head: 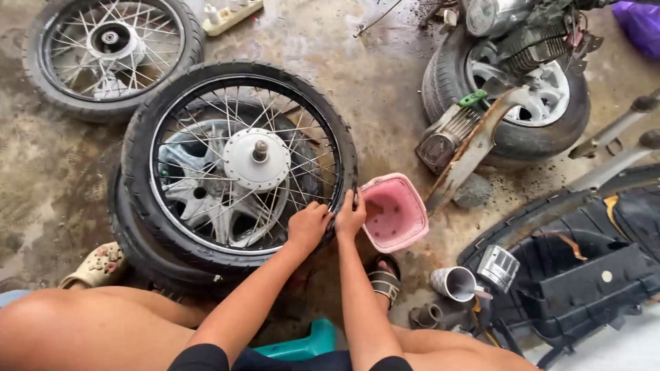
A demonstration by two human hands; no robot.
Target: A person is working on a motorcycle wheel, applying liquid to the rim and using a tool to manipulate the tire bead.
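Two hands on the spoked wheel (240, 165) at frame centre: left hand (309, 227) and right hand (350, 216) both have a closed grip on its tyre edge, just beside a pink tub (394, 213).

A motorcycle repair workshop, seen from above on a stained, wet concrete floor (385, 82). Several wheels lie about: a spoked wheel (237, 161) with its tyre stacked on another wheel with a cast rim, a second spoked wheel (110, 48) at the top left, and a thick tyre on a silver rim (515, 96) at the top right beside a rusty metal part (471, 148). Black plastic body panels (584, 268), a pink tub (395, 213) and loose metal cylinders (457, 282) crowd the right side
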